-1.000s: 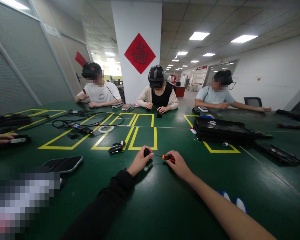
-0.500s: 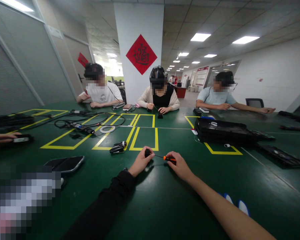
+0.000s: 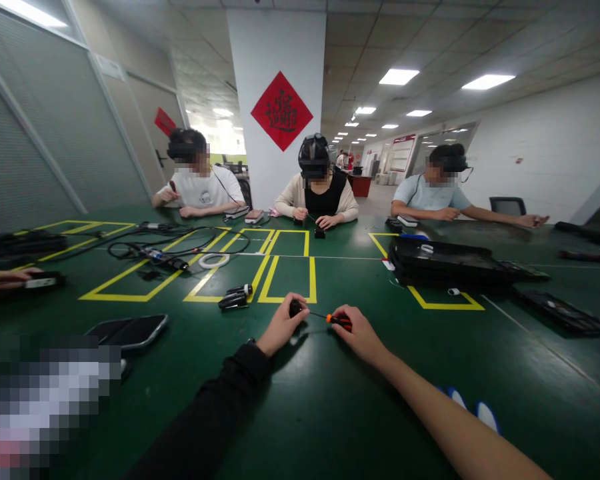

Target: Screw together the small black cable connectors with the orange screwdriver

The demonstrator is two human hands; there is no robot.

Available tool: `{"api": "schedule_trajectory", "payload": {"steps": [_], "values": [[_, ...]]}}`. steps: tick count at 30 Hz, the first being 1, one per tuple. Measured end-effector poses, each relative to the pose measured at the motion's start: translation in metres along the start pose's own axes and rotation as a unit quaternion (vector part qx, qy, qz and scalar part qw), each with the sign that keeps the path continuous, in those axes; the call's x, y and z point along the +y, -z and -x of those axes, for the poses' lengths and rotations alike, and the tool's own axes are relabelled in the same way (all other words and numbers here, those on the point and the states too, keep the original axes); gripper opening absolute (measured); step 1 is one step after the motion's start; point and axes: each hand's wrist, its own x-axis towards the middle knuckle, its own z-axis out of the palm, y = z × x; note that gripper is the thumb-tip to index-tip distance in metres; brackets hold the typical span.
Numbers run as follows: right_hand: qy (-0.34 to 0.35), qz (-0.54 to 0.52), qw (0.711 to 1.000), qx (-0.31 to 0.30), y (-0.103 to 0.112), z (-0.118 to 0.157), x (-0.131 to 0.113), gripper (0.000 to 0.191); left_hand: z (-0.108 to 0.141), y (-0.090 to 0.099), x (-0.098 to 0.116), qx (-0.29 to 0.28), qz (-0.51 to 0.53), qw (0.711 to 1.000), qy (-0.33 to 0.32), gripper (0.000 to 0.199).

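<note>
My right hand is closed round the orange-and-black handle of a screwdriver. Its thin shaft points left, toward a small black part that my left hand grips between thumb and fingers. The tip reaches this part beside my left thumb; whether it sits in a screw cannot be made out. Both hands are low over the green table, a short way apart. Most of the black part is hidden by my left fingers, so its kind does not show.
Beyond my left hand lies a black object with a white end. Cables and a white coil are farther left. At right stand black trays. A phone-like slab lies near left. Several people sit around the table.
The view has shifted very slightly. My hands, the screwdriver and the black part keep nearly the same places; the screwdriver's handle looks slightly turned.
</note>
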Motion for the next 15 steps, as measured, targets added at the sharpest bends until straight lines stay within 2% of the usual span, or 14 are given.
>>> {"api": "schedule_trajectory", "payload": {"steps": [3, 8, 11, 15], "values": [[0.001, 0.002, 1.000, 0.001, -0.0008, -0.0012, 0.0016, 0.018, 0.0005, 0.0005, 0.0008, -0.010, 0.002, 1.000, 0.004, 0.025], [0.022, 0.006, 1.000, -0.005, -0.0007, -0.0018, 0.0032, 0.019, 0.0008, 0.0005, 0.0040, -0.002, -0.016, 1.000, -0.012, 0.015], [0.017, -0.012, 1.000, -0.005, 0.0003, -0.0004, 0.0026, 0.016, 0.0003, 0.0005, 0.0040, 0.003, -0.024, 1.000, -0.008, 0.015], [0.005, -0.023, 1.000, -0.003, -0.0002, -0.0002, 0.0036, 0.019, -0.0002, 0.0008, 0.0034, -0.001, -0.032, 0.999, -0.008, 0.016]]}}
